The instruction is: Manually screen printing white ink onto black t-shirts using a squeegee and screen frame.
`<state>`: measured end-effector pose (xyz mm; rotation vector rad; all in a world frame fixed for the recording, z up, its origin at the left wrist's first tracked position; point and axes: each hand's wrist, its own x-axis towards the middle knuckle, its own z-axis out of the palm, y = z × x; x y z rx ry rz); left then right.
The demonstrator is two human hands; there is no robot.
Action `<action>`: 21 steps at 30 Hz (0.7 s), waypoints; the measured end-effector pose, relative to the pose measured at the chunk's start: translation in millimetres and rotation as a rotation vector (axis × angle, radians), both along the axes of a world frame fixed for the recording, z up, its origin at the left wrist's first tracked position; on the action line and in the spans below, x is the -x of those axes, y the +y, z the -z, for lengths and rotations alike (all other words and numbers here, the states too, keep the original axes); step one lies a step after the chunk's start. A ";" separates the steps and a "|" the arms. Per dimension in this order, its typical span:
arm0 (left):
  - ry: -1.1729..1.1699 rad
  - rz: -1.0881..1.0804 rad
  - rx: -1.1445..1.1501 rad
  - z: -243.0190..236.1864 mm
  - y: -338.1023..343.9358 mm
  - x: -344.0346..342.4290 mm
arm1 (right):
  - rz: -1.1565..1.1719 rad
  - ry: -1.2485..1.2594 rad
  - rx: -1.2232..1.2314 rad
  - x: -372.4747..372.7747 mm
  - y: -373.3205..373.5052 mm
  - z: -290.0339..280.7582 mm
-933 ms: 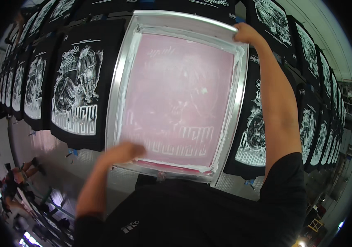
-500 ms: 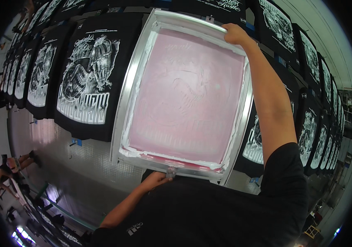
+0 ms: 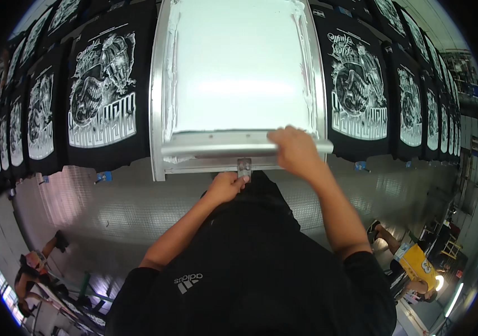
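A silk-screen frame of bare metal lies in front of me, its far end cut off by the top of the view. White ink covers its mesh, with thicker ridges along both sides. Across the near end rests a metal squeegee. My right hand is closed on the squeegee's handle, right of its middle. At the middle of the frame's near edge, my left hand pinches a small metal bracket. The screen hides whatever lies under it.
Black shirts with white prints lie in rows on both sides, the nearest being a left shirt and a right shirt. A person in a yellow top is at the lower right, another person at the lower left.
The squeegee has come from the frame's far end to its near end in my right hand. Pink mesh is now covered white. The screen appears straighter in view; my left hand stays at the bracket.
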<state>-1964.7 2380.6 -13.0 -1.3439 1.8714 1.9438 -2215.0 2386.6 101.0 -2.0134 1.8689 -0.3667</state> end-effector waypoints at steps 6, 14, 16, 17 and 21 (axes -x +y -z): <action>-0.263 0.235 0.301 -20.8 5.7 9.9 | -0.003 -0.007 -0.045 -25.6 53.3 -1.9; -0.468 0.087 0.347 -56.7 16.4 2.5 | -0.006 0.157 -0.108 25.4 35.0 -29.3; -0.520 0.098 0.363 -80.1 12.3 -11.9 | 0.067 0.134 -0.136 70.3 44.3 -17.4; -0.450 -0.088 0.392 -94.4 5.5 -29.3 | 0.126 0.136 -0.196 87.8 49.7 -14.5; -0.298 -0.834 0.791 -101.3 -56.7 -103.5 | 0.236 -0.373 -0.163 134.6 60.6 36.3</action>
